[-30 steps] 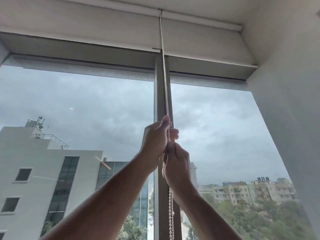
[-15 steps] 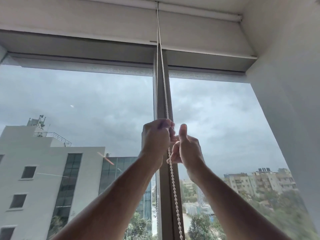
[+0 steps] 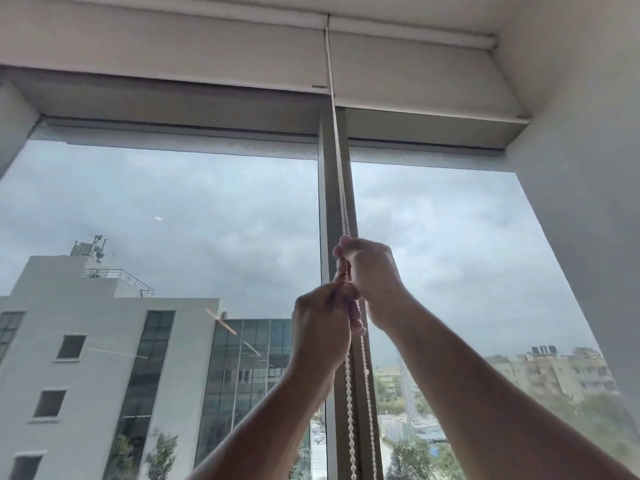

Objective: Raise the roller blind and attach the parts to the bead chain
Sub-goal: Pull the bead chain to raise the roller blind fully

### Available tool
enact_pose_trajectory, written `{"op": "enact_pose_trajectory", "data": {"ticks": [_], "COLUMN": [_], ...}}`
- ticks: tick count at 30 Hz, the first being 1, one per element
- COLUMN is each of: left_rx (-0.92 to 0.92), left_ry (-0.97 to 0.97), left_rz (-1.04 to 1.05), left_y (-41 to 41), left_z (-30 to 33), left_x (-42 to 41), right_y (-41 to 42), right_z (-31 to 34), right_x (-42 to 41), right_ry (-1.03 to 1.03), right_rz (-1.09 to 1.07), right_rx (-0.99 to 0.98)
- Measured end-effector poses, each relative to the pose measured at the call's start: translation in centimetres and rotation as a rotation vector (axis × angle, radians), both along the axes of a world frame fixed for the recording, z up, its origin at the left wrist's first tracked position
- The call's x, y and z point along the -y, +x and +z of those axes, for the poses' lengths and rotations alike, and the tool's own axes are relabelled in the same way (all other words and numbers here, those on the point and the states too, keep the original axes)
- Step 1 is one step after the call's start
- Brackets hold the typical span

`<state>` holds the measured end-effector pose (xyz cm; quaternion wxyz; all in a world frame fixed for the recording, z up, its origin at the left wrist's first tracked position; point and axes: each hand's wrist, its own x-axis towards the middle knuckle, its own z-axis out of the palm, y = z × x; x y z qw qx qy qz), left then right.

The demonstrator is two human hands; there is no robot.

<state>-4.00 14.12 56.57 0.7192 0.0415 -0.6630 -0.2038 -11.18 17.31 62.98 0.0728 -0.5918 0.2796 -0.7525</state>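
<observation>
A white bead chain (image 3: 343, 202) hangs in two strands from the top of the window, in front of the grey centre post (image 3: 330, 209). My right hand (image 3: 372, 271) is closed around the chain, higher up. Just below it, my left hand (image 3: 322, 327) also grips the chain; the two hands touch. Under the hands the two strands hang down loose. The right roller blind (image 3: 415, 67) is rolled up high, its bottom bar near the top of the window frame. The left roller blind (image 3: 156, 53) is raised as well.
A white wall (image 3: 581, 168) closes the recess on the right. The ceiling runs along the top. Large glass panes (image 3: 173, 220) fill both sides of the post, with buildings, trees and a grey sky outside.
My right hand has climbed above the left and gripped the chain higher up. My left hand has dropped lower along the chain. The camera has tilted slightly.
</observation>
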Motion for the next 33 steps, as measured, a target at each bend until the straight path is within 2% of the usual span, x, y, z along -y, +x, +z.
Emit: {"op": "enact_pose_trajectory", "data": {"ticks": [3,6,13,23,28,33], "left_rx": [0.023,0.043,0.101,0.194,0.289,0.293], "left_ry": [0.010,0.021,0.037,0.252,0.308,0.422], "left_rz": [-0.022,-0.022,-0.077,-0.173,-0.155,-0.260], "left_y": [-0.1,-0.1,0.1,0.0,-0.4,-1.1], "left_z": [-1.5,-2.9,-4.6,-14.6,-20.8,-25.7], "left_x": [0.5,1.1,2.2,6.1,7.6,8.3], "right_y": [0.1,-0.1,-0.9,-3.5,-4.5,-4.7], "right_z": [-1.4,-2.7,-4.7,-15.1,-21.1,-25.3], "right_x": [0.6,1.1,2.6,6.1,6.9,7.3], "right_ry": [-0.039,-0.019,0.039,0.168,0.196,0.222], "right_rz": [-0.082,-0.055,-0.147,-0.185,-0.216,-0.228], "right_rx": [0.019,0.026,-0.078,-0.140,-0.123,-0.173]}}
